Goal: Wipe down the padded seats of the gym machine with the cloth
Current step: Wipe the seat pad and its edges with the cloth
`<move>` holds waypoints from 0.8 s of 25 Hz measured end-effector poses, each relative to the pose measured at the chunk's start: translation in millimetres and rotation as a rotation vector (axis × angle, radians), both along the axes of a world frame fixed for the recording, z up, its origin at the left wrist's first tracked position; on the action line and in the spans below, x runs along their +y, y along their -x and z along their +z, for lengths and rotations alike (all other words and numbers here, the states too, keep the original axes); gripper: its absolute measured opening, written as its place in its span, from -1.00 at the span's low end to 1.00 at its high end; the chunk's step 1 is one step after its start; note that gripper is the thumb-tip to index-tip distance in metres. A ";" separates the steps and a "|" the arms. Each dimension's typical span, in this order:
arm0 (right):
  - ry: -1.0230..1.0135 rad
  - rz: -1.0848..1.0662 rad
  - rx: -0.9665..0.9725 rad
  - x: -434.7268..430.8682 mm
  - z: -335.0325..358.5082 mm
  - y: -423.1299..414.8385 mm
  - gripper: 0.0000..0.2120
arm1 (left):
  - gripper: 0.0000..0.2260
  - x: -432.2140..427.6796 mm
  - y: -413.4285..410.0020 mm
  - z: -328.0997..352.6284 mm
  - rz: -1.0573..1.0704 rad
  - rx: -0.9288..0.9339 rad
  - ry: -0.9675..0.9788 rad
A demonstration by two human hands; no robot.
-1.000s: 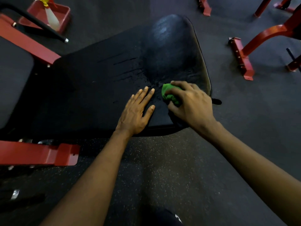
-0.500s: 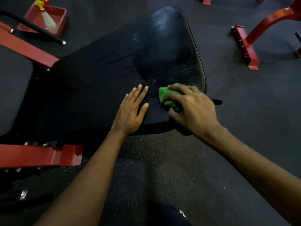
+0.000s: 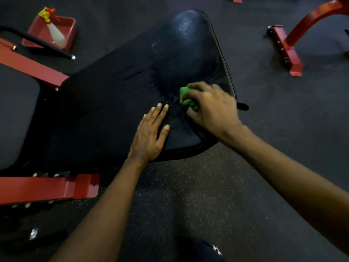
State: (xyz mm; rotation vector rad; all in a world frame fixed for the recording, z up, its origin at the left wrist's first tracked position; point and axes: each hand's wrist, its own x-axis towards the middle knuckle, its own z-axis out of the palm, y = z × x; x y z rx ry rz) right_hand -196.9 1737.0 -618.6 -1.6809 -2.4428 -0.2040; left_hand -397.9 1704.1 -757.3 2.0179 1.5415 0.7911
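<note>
A wide black padded seat (image 3: pixel 117 103) fills the middle of the view, with wet streaks near its right end. My right hand (image 3: pixel 211 108) grips a bunched green cloth (image 3: pixel 186 98) and presses it onto the seat near the right edge. Most of the cloth is hidden under my fingers. My left hand (image 3: pixel 151 133) lies flat on the pad just left of the cloth, fingers straight and together, holding nothing.
Red machine frame bars (image 3: pixel 49 188) run along the left, with a second dark pad (image 3: pixel 17 114) at the far left. A spray bottle (image 3: pixel 54 33) stands in a red tray (image 3: pixel 69 29) on the floor behind. Another red frame foot (image 3: pixel 287 52) sits at right.
My right hand has slid the cloth a little up and to the left on the pad. My left hand stays flat in about the same spot.
</note>
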 end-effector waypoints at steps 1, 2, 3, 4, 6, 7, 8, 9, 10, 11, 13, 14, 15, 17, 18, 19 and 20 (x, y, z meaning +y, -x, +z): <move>0.003 -0.035 0.023 4.7 10.1 -13.9 -0.65 | -0.47 -0.7 -0.6 0.7 0.001 -0.001 0.003; -0.026 -0.073 0.066 8.1 18.4 -27.0 -0.66 | -0.47 -0.8 -0.4 0.8 0.003 -0.004 0.005; -0.063 -0.101 0.099 7.3 22.2 -35.3 -0.67 | -0.48 -0.9 0.1 0.8 0.005 -0.007 0.006; -0.093 -0.108 0.091 2.9 20.4 -35.2 -0.68 | -0.47 -0.8 0.4 0.8 0.007 -0.007 0.005; -0.090 -0.076 0.007 -11.2 3.3 -15.0 -0.67 | -0.47 -0.6 0.4 0.7 0.002 -0.007 0.000; -0.059 -0.049 -0.020 -18.3 -6.8 -0.7 -0.68 | -0.47 -0.6 0.7 0.5 0.000 -0.006 -0.003; -0.037 -0.021 -0.035 -23.6 -12.8 10.4 -0.69 | -0.47 -0.3 0.6 0.5 -0.001 -0.001 -0.005; -0.024 -0.001 -0.041 -25.9 -13.7 15.9 -0.69 | -0.46 0.0 0.5 0.8 -0.003 0.003 -0.004; -0.008 0.006 -0.035 -24.1 -9.5 14.6 -0.69 | -0.46 0.3 0.3 0.8 -0.003 0.003 -0.001; 0.024 -0.003 -0.020 -21.4 -2.5 10.3 -0.67 | -0.46 0.3 0.3 0.7 -0.002 0.001 0.001; 0.072 -0.011 -0.010 -23.5 5.2 -0.8 -0.63 | -0.47 0.1 1.0 0.6 0.000 -0.006 -0.002; 0.053 0.003 -0.022 -28.8 3.9 -4.0 -0.61 | -0.47 0.0 1.0 0.8 -0.002 -0.007 -0.005; 0.014 0.027 -0.043 -35.6 0.7 -4.1 -0.60 | -0.47 0.3 0.8 1.1 -0.004 -0.006 -0.006; -0.050 0.055 -0.090 -40.0 -11.1 1.5 -0.65 | -0.47 0.5 1.3 1.1 -0.003 0.000 -0.005; -0.067 0.049 -0.100 -36.1 -16.2 5.7 -0.69 | -0.47 0.2 1.3 1.1 -0.003 0.003 -0.003; -0.077 0.038 -0.095 -28.4 -18.4 9.9 -0.72 | -0.47 -0.3 1.2 1.0 -0.004 0.003 0.000; -0.072 0.030 -0.082 -20.4 -17.9 14.3 -0.74 | -0.47 -0.2 0.9 0.5 -0.007 -0.002 0.000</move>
